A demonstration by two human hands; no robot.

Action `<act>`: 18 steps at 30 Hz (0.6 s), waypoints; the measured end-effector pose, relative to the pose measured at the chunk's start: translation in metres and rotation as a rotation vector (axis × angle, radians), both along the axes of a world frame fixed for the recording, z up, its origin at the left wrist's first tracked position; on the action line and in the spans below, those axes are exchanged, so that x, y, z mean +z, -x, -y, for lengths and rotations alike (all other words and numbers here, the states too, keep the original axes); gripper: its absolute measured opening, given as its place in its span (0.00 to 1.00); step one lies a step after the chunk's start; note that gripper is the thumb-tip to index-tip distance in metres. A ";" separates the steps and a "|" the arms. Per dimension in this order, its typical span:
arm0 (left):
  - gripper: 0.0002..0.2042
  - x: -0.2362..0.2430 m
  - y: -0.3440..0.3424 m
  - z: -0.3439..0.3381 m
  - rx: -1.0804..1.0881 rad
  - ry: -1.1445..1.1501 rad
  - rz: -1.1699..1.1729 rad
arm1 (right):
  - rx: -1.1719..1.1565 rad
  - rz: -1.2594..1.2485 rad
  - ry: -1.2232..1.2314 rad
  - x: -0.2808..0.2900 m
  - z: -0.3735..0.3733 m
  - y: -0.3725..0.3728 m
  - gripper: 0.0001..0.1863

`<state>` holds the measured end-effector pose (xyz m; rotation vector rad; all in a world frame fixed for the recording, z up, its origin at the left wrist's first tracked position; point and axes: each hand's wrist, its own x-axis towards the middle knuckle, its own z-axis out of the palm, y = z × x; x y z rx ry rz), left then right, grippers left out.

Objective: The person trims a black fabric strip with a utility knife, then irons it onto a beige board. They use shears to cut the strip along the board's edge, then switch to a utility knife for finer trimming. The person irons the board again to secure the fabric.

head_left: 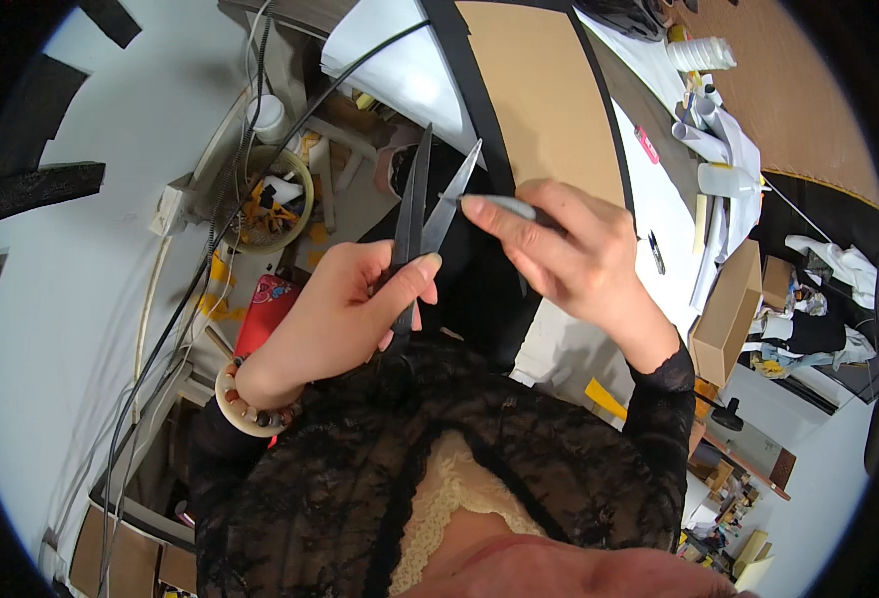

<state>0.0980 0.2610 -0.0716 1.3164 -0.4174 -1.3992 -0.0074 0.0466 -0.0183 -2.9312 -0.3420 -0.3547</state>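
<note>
Plainly, I see smooth dark-metal scissors (pixel 416 204), tapered blades spread, pointing away beyond the left hand (pixel 335 307), its fingers closed around their handles. The right hand (pixel 581 249) pinches a slim grey tool (pixel 508 206), tip at one blade; I can't tell whether they touch. A round pale bin (pixel 309 199) holds yellow, white and dark scraps (pixel 268 212).

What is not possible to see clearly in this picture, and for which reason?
Head view:
Scissors: handles mostly behind the left hand.
Grey tool: partly hidden by the right hand.
Red object: partly behind the left hand.
Scraps in the bin: too small to identify.
</note>
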 end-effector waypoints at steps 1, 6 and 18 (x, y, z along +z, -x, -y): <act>0.17 0.000 -0.001 -0.002 0.010 0.001 0.004 | 0.027 -0.010 -0.019 0.000 -0.003 0.000 0.24; 0.16 0.000 -0.004 -0.008 0.034 -0.015 -0.008 | 0.016 -0.013 0.011 0.004 -0.004 -0.011 0.22; 0.16 0.000 -0.005 -0.020 0.072 -0.004 -0.021 | 0.054 -0.049 0.010 0.007 -0.008 -0.022 0.20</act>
